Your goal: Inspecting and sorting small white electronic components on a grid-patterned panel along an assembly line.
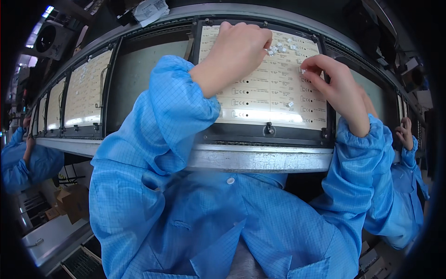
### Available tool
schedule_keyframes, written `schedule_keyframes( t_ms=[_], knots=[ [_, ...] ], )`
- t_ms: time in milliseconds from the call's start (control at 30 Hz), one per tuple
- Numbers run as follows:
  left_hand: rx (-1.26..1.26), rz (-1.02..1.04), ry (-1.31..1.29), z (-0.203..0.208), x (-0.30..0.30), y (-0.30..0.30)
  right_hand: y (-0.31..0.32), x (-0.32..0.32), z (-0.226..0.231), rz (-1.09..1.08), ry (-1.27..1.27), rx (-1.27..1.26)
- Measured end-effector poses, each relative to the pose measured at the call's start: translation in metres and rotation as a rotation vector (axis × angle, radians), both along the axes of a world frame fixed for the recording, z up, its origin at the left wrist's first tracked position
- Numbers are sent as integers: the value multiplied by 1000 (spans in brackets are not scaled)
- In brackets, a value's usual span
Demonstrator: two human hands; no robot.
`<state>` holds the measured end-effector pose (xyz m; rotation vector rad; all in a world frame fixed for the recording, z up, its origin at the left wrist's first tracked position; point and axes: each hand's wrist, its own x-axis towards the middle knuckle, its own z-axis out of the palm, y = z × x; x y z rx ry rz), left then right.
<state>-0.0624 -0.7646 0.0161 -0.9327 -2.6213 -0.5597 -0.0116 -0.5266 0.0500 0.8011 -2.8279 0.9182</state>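
Observation:
A cream printed panel lies before me in a black frame. Small white connectors are scattered over its upper right, and a single one rests lower down. My left hand bends over the panel's upper part with its fingers curled closed. Its fingertips are mostly hidden, right beside a loose white connector. At the panel's right side, my right hand pinches a small white connector between thumb and forefinger, just above the surface.
The frame sits on a conveyor with a metal front rail. Further framed panels stand to the left. A white packet lies beyond the far rail. Co-workers in blue are at both sides, one's hand at the right.

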Motion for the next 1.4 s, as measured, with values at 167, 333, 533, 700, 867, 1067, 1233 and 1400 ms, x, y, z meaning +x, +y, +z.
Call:
schedule_keyframes(
  t_ms=[167, 333, 533, 700, 867, 1067, 1233, 1400],
  knots=[
    [-113, 49, 194, 1, 13, -18, -2, 15, 14, 10, 95, 21],
    [103, 171, 346, 60, 48, -137, -7, 60, 35, -295, -75, -172],
    [-309, 1380, -212, 27, 115, -483, -30, 69, 46, 5, 27, -201],
    [-141, 1342, -118, -29, 123, -576, -70, 57, 36, 45, 93, -45],
    [-93, 1511, -36, -45, 102, -580, -128, 41, 12, 97, 197, -69],
    [-34, 1496, 57, -49, 99, -592, -206, 32, 13, 55, 182, -137],
    [228, 1139, 84, -37, 123, -593, -311, 23, 11, 176, 240, -67],
    [65, 754, 204, -39, 131, -621, -425, 1, 0, 129, 246, -42]
  ],
)
